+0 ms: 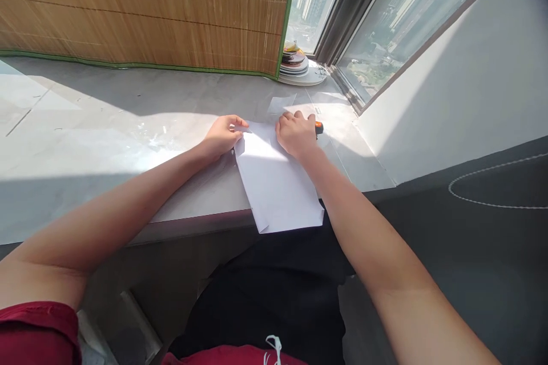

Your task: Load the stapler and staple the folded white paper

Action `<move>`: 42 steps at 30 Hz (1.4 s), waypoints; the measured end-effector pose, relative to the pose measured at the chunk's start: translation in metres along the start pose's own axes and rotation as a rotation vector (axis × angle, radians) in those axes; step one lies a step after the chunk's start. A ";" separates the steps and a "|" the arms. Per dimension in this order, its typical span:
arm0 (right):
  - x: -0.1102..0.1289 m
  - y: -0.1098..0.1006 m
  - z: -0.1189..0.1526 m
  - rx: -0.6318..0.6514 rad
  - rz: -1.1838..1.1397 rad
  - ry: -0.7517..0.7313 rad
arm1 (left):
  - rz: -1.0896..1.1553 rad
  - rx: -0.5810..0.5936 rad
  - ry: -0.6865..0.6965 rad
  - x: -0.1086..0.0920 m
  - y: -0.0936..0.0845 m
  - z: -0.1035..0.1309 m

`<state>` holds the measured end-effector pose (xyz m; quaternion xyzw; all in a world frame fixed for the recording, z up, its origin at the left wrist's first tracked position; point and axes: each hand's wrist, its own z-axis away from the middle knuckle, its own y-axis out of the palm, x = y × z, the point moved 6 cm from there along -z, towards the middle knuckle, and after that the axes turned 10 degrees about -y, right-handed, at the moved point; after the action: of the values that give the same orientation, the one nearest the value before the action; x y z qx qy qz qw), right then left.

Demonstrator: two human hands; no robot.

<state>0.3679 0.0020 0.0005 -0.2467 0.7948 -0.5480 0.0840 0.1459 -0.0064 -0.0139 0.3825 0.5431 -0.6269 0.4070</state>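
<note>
A folded white sheet of paper lies partly on the window sill, its near end sticking out past the front edge with bent corners. My left hand has its thumb and forefinger closed on the paper's far left corner. Over the far right part of the paper, my right hand is curled with fingertips on its far edge; the palm side is hidden. Just right of that hand an orange and black object pokes out, mostly covered, so its kind cannot be made out. Beyond the right hand lies a small white paper piece.
A stack of plates stands in the sill's far corner by the window. A bamboo blind hangs along the back. The pale sill ends at a front edge close to my lap. A beaded cord hangs at right.
</note>
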 end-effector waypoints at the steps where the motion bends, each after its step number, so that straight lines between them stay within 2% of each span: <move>1: 0.000 -0.001 -0.001 0.002 -0.001 0.016 | 0.001 0.005 -0.006 0.000 0.000 0.000; 6: -0.019 -0.029 -0.001 -0.146 -0.148 0.148 | -0.008 -0.004 -0.011 -0.002 -0.002 0.000; 9: -0.035 -0.042 0.008 -0.147 -0.260 0.111 | -0.032 -0.006 -0.016 -0.004 -0.003 0.001; 12: -0.056 -0.040 0.021 -0.085 -0.338 0.132 | -0.043 -0.016 -0.022 -0.006 -0.004 0.003; 17: -0.098 -0.045 0.037 -0.315 -0.301 0.335 | -0.050 -0.007 -0.026 -0.006 -0.002 0.003; 20: -0.112 -0.043 0.042 -0.346 -0.258 0.406 | -0.086 -0.007 -0.006 -0.005 -0.002 0.003; 22: -0.116 -0.041 0.044 -0.330 -0.241 0.421 | -0.171 -0.032 0.041 -0.007 -0.004 0.003; 26: -0.118 -0.042 0.048 -0.314 -0.214 0.482 | -0.416 -0.120 0.229 -0.020 -0.011 0.002; 29: -0.106 -0.053 0.046 -0.383 -0.231 0.489 | -0.539 -0.132 0.258 -0.020 -0.015 -0.005; 32: -0.072 -0.062 0.035 -0.428 -0.330 0.371 | -0.601 -0.129 0.200 -0.014 -0.020 -0.013; 34: -0.040 -0.060 0.026 -0.354 -0.438 0.250 | -0.621 -0.135 0.182 -0.011 -0.022 -0.017; 38: 0.030 -0.044 0.013 -0.084 -0.596 -0.032 | -0.645 -0.151 0.170 -0.010 -0.024 -0.021; 40: 0.053 -0.035 0.013 0.008 -0.573 -0.089 | -0.651 -0.142 0.171 -0.010 -0.024 -0.021; 42: 0.066 -0.028 0.013 0.064 -0.507 -0.098 | -0.644 -0.134 0.164 -0.009 -0.024 -0.022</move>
<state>0.3248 -0.0487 0.0300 -0.4615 0.6847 -0.5640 -0.0098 0.1275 0.0181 0.0012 0.2128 0.7071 -0.6532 0.1673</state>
